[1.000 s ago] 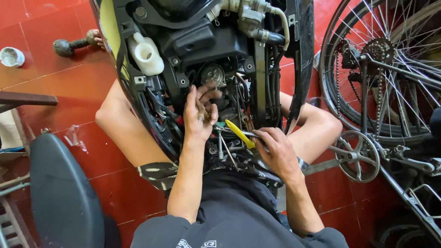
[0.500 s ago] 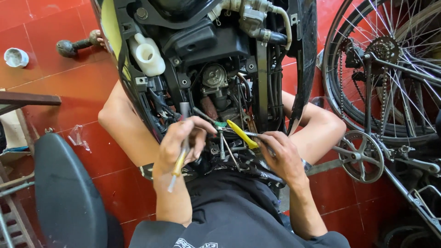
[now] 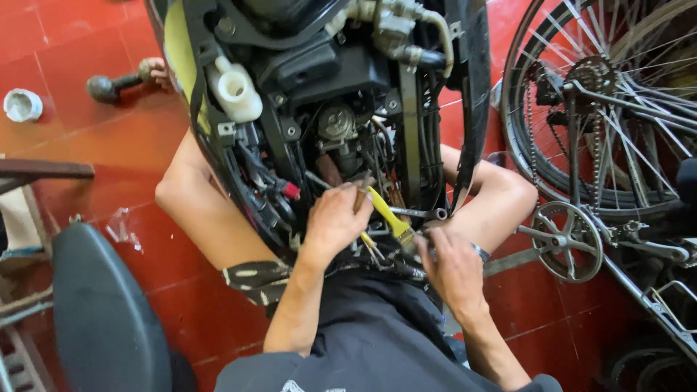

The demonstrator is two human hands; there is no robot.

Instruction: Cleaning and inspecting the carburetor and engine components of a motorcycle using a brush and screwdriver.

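Note:
A motor scooter's open engine bay (image 3: 341, 131), full of wires, hoses and black parts, lies between my knees. My left hand (image 3: 334, 221) is closed around a brown-handled tool (image 3: 359, 197), whose tip points up into the wiring. My right hand (image 3: 454, 265) sits lower right and grips a yellow-handled tool (image 3: 388, 214) that slants up and left toward the same spot. The two hands are close together at the bay's lower edge. The tool tips are hidden among the cables.
A white plastic reservoir (image 3: 234, 91) sits at the bay's upper left. A bicycle wheel (image 3: 602, 109) and its chainring (image 3: 566, 241) stand at the right. A black seat (image 3: 102, 312) is at lower left. A dumbbell-shaped part (image 3: 116, 83) and a white cup (image 3: 22, 105) lie on the red tile floor.
My left hand came out of the engine bay, drew back with a brown-handled tool, then moved up to the wiring again. My right hand stayed put with the yellow tool.

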